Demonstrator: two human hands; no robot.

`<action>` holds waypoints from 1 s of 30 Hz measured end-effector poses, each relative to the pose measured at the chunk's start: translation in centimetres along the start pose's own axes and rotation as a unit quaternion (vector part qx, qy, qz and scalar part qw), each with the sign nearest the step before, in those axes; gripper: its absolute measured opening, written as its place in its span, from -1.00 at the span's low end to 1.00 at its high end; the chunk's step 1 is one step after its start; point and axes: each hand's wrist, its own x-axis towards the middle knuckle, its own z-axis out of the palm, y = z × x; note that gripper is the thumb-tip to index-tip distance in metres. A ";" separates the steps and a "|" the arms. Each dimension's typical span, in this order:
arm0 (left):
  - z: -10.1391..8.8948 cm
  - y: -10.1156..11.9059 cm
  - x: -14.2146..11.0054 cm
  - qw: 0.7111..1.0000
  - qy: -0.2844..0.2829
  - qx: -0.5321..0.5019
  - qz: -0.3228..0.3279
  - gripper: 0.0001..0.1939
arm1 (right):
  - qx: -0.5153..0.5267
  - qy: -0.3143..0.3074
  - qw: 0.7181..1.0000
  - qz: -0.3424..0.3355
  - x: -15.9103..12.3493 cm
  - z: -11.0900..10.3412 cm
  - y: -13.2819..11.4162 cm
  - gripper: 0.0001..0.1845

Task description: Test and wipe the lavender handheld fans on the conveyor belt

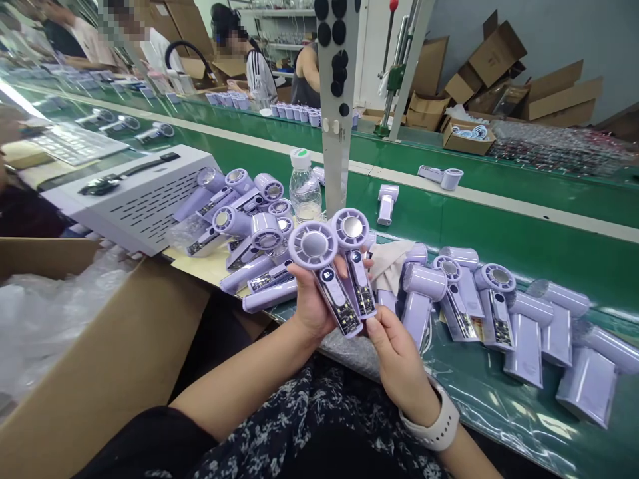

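Two lilac handheld fans are held up side by side in front of me. My left hand [314, 306] is closed round the front handheld fan [337, 293], its fingertips showing behind the second one. Between thumb and fingers, my right hand [399, 359] grips the lower end of the second handheld fan [360, 283]. Both handles have bare circuit boards facing me and small lit displays below the round grilles. A pile of similar fans [249, 226] lies to the left. More fans [499, 306] lie in a row on the right, some with handle backs up.
A clear bottle [305, 189] stands by a metal post [335, 133] behind my hands. At the left are a grey vented box [150, 193] and a cardboard carton [124, 332] with plastic bags. A beige cloth [392, 263] lies over fans. People work across the green conveyor [524, 199].
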 end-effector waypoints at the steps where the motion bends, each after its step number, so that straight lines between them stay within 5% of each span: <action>1: 0.0 0.3 0.1 1.000 0.017 0.000 0.008 -0.27 | -0.026 -0.003 0.999 -0.025 0.2 -0.2 0.1 -0.59; 5: 0.2 1.5 0.0 0.998 0.053 0.013 0.015 -0.28 | -0.125 0.049 0.987 -0.084 1.4 -0.9 -0.1 -0.71; 9: 0.6 2.4 -1.7 0.992 -0.046 -0.004 -0.117 -0.27 | -0.129 0.153 0.973 -0.116 2.6 -2.0 -2.7 -0.79; 12: 0.8 2.8 -2.8 0.975 -0.085 -0.033 -0.203 -0.27 | -0.080 0.131 0.980 -0.127 3.5 -2.9 -5.2 -0.77; 14: 0.6 3.0 -3.2 0.968 -0.089 -0.061 -0.228 -0.29 | -0.137 0.117 0.973 -0.144 4.5 -3.8 -5.9 -0.74; 16: 0.3 3.2 -3.3 0.962 -0.090 -0.096 -0.241 -0.31 | -0.298 0.153 0.925 -0.178 5.8 -4.8 -5.4 -0.78; 19: -0.1 3.8 -3.7 0.957 -0.082 -0.120 -0.249 -0.31 | -0.535 0.165 0.804 -0.198 7.9 -6.4 -3.5 -0.78; 22: -0.2 5.2 -4.7 0.964 -0.044 -0.077 -0.250 -0.28 | -0.605 0.116 0.759 -0.212 9.3 -7.0 -2.3 -0.79; 24: -0.3 6.3 -5.5 0.969 -0.015 -0.028 -0.246 -0.26 | -0.565 0.124 0.780 -0.239 10.3 -6.3 -2.9 -0.78; 26: -0.7 7.3 -6.5 0.971 0.005 0.018 -0.240 -0.26 | -0.480 0.109 0.833 -0.252 11.8 -4.6 -4.6 -0.67; 30: -2.5 9.0 -8.3 0.978 0.012 0.099 -0.184 -0.25 | -0.302 -0.022 0.944 -0.130 16.8 1.3 -7.6 -0.24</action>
